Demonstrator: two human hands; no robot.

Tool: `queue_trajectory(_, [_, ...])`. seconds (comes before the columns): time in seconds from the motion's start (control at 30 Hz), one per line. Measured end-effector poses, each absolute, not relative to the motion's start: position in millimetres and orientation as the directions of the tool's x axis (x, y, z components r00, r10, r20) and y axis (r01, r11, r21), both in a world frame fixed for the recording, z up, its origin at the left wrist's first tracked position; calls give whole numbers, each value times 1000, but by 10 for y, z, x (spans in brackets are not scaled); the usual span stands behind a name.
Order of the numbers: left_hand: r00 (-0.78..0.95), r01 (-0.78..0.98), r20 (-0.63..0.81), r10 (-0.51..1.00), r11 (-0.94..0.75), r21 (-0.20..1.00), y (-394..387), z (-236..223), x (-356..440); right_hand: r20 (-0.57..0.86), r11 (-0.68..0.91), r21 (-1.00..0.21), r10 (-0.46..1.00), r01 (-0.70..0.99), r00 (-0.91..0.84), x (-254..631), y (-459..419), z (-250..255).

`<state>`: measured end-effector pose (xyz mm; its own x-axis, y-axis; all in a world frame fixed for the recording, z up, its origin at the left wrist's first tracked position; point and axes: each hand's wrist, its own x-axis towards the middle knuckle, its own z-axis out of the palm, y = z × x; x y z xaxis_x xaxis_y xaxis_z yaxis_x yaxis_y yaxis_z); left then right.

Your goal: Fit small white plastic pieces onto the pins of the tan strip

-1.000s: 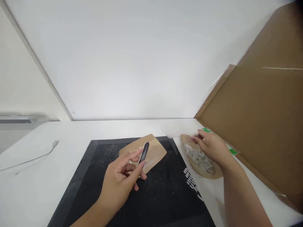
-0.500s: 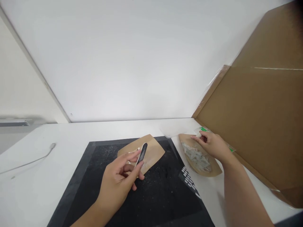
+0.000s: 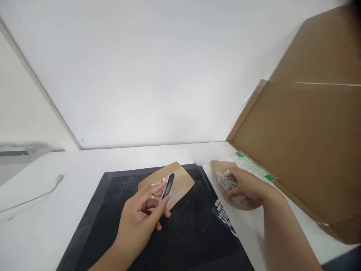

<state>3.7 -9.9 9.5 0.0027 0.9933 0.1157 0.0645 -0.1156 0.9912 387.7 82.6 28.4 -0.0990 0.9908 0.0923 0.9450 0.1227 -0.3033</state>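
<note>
My left hand point(image 3: 141, 210) is closed on a slim black strip point(image 3: 169, 185) with a rounded end and a pale edge, tilted upward between thumb and fingers. Behind it a brown paper tray point(image 3: 182, 180) lies on the black mat, with small white pieces partly hidden by my fingers. My right hand point(image 3: 246, 184) reaches down into a second brown paper tray point(image 3: 221, 164), thumb and forefinger apart around crumpled clear plastic packets point(image 3: 224, 181). A small whitish piece point(image 3: 226, 172) shows at a fingertip; whether it is worn or held is unclear.
The black mat point(image 3: 197, 241) covers the middle of the white table point(image 3: 34, 222). A clear bag with a green printed strip point(image 3: 255, 166) lies behind my right hand, beside a tall cardboard panel point(image 3: 310, 150). At left rests a grey cable point(image 3: 42, 195).
My right hand has moved down and slightly left, from the tray's back edge onto the plastic packets, and its fingers have spread. The left hand keeps its hold. The view has shifted slightly.
</note>
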Motion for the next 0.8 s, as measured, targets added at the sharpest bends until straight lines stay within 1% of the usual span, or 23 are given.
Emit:
queue_trajectory(0.1, [5,68,108,994,-108,992,-116,124,36,-9,91,-302,995,949,-98,3859,840,245])
queue_trajectory(0.23, [-12,86,111,994,-110,990,-136,174,39,-54,58,-300,995,952,-78,3884,875,220])
queue_trajectory(0.37, [-38,92,120,992,-116,989,-139,203,50,-58,62,-318,995,946,-84,3943,917,233])
queue_trajectory(0.53, [-50,86,136,989,-131,988,-148,221,60,-18,84,-357,995,930,-97,4016,951,307])
queue_trajectory(0.63, [-54,96,130,990,-124,988,-144,216,51,-7,105,-401,993,910,-118,4032,939,335])
queue_trajectory(0.8, [-12,102,155,988,-153,983,-134,190,21,-22,134,-495,986,859,-166,4002,912,366])
